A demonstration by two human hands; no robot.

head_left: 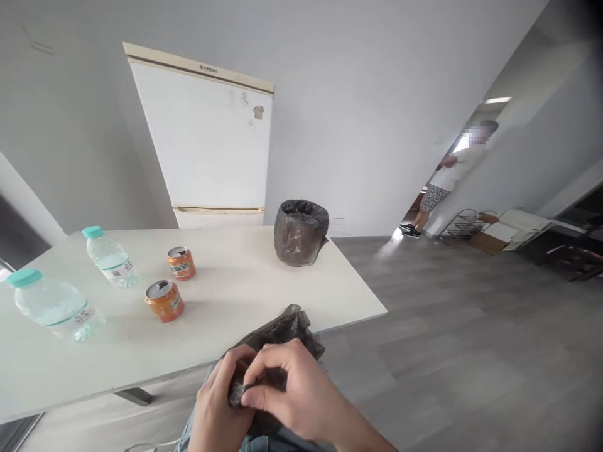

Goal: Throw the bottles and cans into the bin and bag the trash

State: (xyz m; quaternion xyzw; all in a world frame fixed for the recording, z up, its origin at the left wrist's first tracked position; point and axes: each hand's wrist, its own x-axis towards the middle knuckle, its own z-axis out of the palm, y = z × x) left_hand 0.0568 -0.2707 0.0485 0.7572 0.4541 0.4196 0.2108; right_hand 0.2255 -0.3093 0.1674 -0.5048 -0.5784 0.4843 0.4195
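Note:
Near the front edge of the white table (245, 263), my two hands are close together over a black plastic bag (292, 326). My left hand (219, 395) is curled around a bunched part of the bag. The thumb and fingers of my right hand (292, 389) pinch the same bunched plastic. The bag's crumpled far end spreads past my fingers toward the table edge. Farther back stands a bin lined with a dark bag (301, 235), its mouth open at the top. Two orange drink cans (181, 263) stand to the left, apart from my hands.
Two clear bottles with teal caps (110, 260) are on the table's left side. A white refrigerator (211, 138) is behind the table. A person (447, 172) stands in the doorway at right. White boards and a wire rack (494, 232) lie on the grey floor.

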